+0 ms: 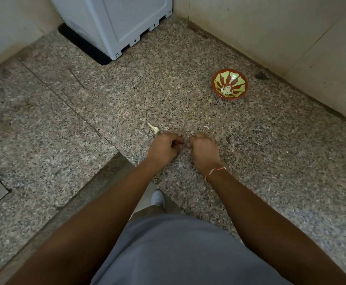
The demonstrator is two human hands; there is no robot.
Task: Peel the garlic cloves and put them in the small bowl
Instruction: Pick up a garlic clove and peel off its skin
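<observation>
A few peeled cloves [227,90] already lie in the small bowl [242,79] at two o'clock, while both hands, left [165,148] and right [205,152], pinch another clove between them, barely visible.

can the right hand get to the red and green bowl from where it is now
Probably yes. The right hand is working close against the left hand, and only bare speckled counter lies between it and the small bowl ahead to its right. Nothing blocks that path.

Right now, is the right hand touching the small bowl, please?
Apart. The head view shows the right hand well short of the small bowl, with bare countertop between.
</observation>
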